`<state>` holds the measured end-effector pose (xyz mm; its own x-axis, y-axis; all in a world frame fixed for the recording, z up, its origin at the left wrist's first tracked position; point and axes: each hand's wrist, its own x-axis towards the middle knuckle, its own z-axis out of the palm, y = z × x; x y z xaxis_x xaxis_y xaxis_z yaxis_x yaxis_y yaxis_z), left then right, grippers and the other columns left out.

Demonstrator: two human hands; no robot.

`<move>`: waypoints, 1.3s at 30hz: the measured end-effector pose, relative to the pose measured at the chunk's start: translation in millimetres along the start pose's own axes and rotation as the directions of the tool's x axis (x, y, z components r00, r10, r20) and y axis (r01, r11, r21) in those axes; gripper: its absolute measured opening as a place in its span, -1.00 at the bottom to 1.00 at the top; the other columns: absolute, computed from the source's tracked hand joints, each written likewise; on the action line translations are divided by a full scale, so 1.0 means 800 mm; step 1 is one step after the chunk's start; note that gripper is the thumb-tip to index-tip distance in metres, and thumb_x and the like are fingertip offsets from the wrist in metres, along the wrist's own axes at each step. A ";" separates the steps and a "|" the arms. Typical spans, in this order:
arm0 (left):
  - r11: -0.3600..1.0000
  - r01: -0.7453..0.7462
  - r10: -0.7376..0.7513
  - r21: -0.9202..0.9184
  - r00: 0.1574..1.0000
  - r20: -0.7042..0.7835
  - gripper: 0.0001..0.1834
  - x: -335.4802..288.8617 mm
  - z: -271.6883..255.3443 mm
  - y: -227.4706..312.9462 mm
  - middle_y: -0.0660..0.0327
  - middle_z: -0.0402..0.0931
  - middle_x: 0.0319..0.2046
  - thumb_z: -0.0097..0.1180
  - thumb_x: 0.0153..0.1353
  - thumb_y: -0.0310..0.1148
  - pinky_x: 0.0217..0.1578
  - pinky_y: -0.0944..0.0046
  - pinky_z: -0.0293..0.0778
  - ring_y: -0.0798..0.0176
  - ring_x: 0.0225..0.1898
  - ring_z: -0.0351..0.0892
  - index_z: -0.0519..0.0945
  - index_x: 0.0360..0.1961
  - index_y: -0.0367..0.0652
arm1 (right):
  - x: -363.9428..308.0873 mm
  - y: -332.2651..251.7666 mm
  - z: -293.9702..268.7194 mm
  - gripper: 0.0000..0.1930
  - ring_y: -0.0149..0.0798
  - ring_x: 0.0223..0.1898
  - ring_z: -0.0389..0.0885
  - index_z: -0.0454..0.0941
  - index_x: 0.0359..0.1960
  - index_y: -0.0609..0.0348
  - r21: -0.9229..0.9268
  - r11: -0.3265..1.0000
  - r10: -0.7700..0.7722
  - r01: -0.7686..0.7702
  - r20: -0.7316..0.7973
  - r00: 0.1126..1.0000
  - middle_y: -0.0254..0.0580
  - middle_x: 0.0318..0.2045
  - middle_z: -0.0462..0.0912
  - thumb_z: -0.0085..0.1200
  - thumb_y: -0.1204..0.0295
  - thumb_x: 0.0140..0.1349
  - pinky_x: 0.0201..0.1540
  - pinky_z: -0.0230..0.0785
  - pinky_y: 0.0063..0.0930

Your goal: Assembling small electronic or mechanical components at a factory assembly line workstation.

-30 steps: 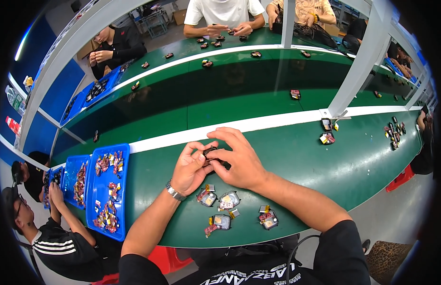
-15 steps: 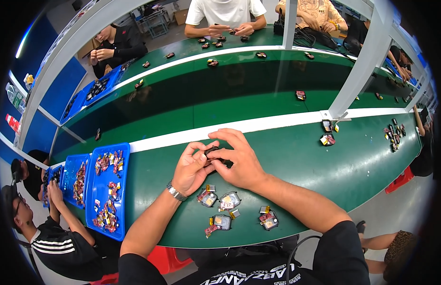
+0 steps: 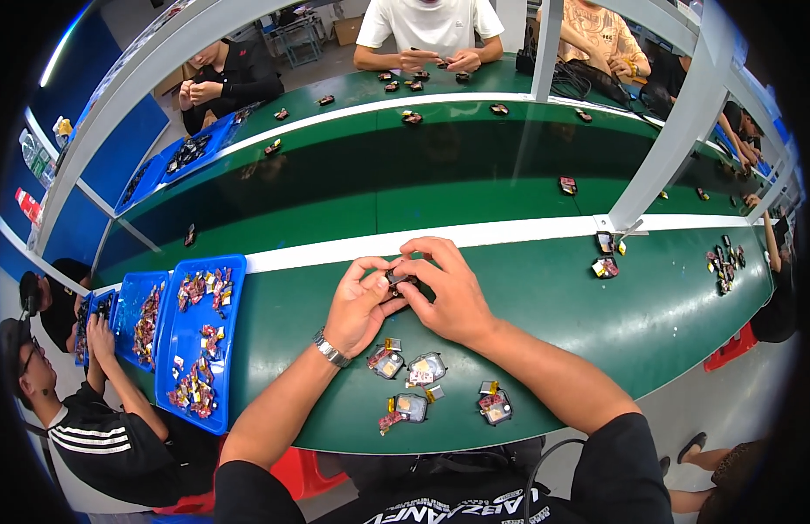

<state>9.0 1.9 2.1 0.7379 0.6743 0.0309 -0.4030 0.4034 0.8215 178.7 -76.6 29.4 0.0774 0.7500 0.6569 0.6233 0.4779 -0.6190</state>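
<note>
We are seated at a long green desk [image 3: 544,306] in a workshop, a white stripe running along it past our hands and other people working on the far side and to our left. Both our hands meet over the middle of the desk, just on the near side of the white stripe. Between them sits a small dark part [image 3: 398,279], pinched from both sides: the left hand [image 3: 359,304] grips it with thumb and forefinger narrowed onto its left end, and the right hand [image 3: 450,293] curls over it from the right, fingers closed on its other end. The part lies roughly crosswise, its long axis running left to right between the two grips, though it is too small and too covered for us to be sure of its shape. Neither hand is nearer; both touch it. A metal watch [image 3: 331,348] sits on our left wrist.

Toward the near edge of the desk, just below our hands, lie several small packaged parts [image 3: 422,370] with yellow and red bits, apart from one another. At the left end a blue tray [image 3: 233,288] holds many more such pieces, and beside it a person in a black striped shirt [image 3: 99,441] works at further blue trays.
</note>
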 end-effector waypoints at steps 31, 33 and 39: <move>0.923 -0.064 0.151 0.379 0.967 -0.205 -0.81 -0.002 0.018 -0.006 0.07 0.60 -0.09 -0.01 0.36 -0.59 -0.18 0.39 0.58 0.35 -0.12 0.61 0.37 -0.04 -0.23 | -0.002 -0.003 0.010 -0.83 -0.28 -0.38 0.64 0.61 -0.20 0.25 0.143 0.966 0.209 -0.215 0.056 0.976 -0.17 -0.26 0.56 0.20 0.60 0.14 -0.29 0.55 -0.44; 0.891 -0.122 0.209 0.438 0.965 -0.156 -0.77 -0.001 0.008 -0.018 0.13 0.61 -0.09 0.01 0.36 -0.56 -0.23 0.41 0.55 0.40 -0.15 0.60 0.36 0.01 -0.18 | 0.000 0.004 0.013 -0.82 -0.34 -0.39 0.64 0.63 -0.20 0.26 0.144 0.952 0.260 -0.272 0.094 0.961 -0.17 -0.29 0.59 0.22 0.57 0.14 -0.30 0.53 -0.50; 0.747 -0.086 0.301 0.660 0.928 -0.220 -0.81 0.024 -0.013 0.024 0.19 0.61 -0.08 0.04 0.34 -0.52 -0.16 0.34 0.56 0.35 -0.15 0.60 0.47 -0.04 -0.21 | 0.065 0.096 0.003 -0.86 -0.37 -0.37 0.66 0.68 -0.29 0.24 0.132 0.849 0.506 -0.512 0.075 0.859 -0.17 -0.32 0.68 0.28 0.49 0.11 -0.29 0.51 -0.49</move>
<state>9.5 29.3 12.4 0.4441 0.8832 0.1509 -0.0072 -0.1649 0.9863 229.0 0.3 15.3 0.3234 0.9206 0.2188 0.3872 0.0822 -0.9183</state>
